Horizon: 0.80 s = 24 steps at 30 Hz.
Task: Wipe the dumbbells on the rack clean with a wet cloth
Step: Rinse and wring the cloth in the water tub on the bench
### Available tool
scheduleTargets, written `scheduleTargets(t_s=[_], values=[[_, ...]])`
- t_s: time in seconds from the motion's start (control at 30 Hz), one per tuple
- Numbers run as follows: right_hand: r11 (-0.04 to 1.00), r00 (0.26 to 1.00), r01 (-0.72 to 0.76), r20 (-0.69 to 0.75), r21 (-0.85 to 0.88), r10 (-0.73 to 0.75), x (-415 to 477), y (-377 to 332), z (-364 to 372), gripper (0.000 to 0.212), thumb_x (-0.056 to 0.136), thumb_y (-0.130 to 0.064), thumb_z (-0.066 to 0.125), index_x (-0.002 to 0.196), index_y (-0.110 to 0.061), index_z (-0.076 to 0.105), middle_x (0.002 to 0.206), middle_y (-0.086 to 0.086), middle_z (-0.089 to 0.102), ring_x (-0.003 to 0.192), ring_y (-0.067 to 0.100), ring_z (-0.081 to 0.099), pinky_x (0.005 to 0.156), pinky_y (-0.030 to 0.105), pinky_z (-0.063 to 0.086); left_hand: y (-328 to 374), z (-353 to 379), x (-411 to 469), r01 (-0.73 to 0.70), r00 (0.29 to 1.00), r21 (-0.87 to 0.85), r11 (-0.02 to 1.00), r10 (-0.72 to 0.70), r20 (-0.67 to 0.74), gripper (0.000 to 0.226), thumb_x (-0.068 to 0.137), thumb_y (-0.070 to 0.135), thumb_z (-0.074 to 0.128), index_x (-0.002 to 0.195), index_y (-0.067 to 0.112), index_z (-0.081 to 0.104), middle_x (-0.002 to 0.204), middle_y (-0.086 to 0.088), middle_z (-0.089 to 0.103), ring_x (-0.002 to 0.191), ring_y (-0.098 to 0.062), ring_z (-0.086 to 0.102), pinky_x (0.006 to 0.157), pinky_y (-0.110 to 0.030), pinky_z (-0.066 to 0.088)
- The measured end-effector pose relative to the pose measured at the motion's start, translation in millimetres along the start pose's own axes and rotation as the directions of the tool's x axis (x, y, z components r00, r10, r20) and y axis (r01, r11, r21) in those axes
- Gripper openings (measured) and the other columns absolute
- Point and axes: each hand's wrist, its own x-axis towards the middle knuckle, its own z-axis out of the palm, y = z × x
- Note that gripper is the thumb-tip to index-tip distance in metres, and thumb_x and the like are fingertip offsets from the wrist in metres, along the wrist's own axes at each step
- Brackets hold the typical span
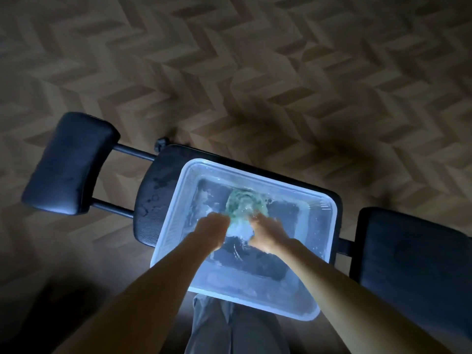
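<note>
Trousers: grey fabric trousers, creased, lowest in view.
Left hand: grip clenched round pale green crumpled wet cloth.
Right hand: grip grasping the same cloth.
Cloth: between both hands, in water.
Tub: translucent rectangular plastic tub, rounded corners, on black padded worktop.

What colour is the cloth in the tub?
Pale green, though blurred; the head view shows the cloth best.

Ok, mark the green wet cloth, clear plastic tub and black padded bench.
green wet cloth (241, 208): head view, bunched middle.
clear plastic tub (255, 180): head view, far rim.
black padded bench (150, 195): head view, bare seat pad.
</note>
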Motion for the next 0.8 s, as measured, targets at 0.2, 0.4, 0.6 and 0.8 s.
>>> scheduleTargets(t_s=[0.2,0.4,0.6,0.8], values=[[0.998,0.933,-0.013,-0.357,0.056,0.032,-5.5,-3.0,-9.2,0.03,0.096,-0.017,0.039,0.113,0.002,0.056,0.124,0.015,0.048,0.116,0.029,0.046,0.093,0.034,0.035,-0.3,-14.6,-7.5,-0.222,0.971,-0.101,0.97,0.211,-0.111,0.018,0.087,0.016,0.048,0.098,0.006,0.059,0.111,-0.011,0.057,0.112,-0.026,0.049,0.085,-0.026,0.039],[0.936,0.93,-0.15,-0.276,0.317,0.243,-6.4,12.9,-3.2,0.021,0.094,-0.007,0.04,0.091,0.003,0.058,0.098,0.018,0.061,0.098,0.033,0.057,0.073,0.032,0.041,2.6,-14.9,-6.5,-0.265,0.959,-0.041,0.963,0.268,0.095,0.025,0.089,0.023,0.052,0.111,0.01,0.051,0.105,-0.014,0.062,0.094,-0.027,0.06,0.072,-0.026,0.04],[0.606,0.911,-0.275,0.0,0.747,0.413,-5.2,16.3,-8.1,0.026,0.085,-0.001,0.042,0.059,-0.007,0.044,0.055,0.008,0.045,0.044,0.018,0.063,0.035,0.018,0.033,8.6,-3.0,-9.7,-0.497,0.842,0.188,0.847,0.524,-0.132,0.028,0.068,0.015,0.072,0.094,0.005,0.065,0.105,-0.012,0.062,0.09,-0.027,0.063,0.069,-0.028,0.054],[0.119,0.881,-0.102,0.034,0.988,0.472,-12.3,24.9,-14.1,0.011,0.092,-0.003,0.05,0.099,0.001,0.058,0.069,0.012,0.06,0.034,0.007,0.058,0.047,0.018,0.053,22.3,-14.5,-3.7,-0.455,0.878,0.258,0.852,0.478,-0.031,0.032,0.097,0.02,0.037,0.124,0.004,0.043,0.111,-0.017,0.062,0.1,-0.031,0.059,0.091,-0.03,0.036]])
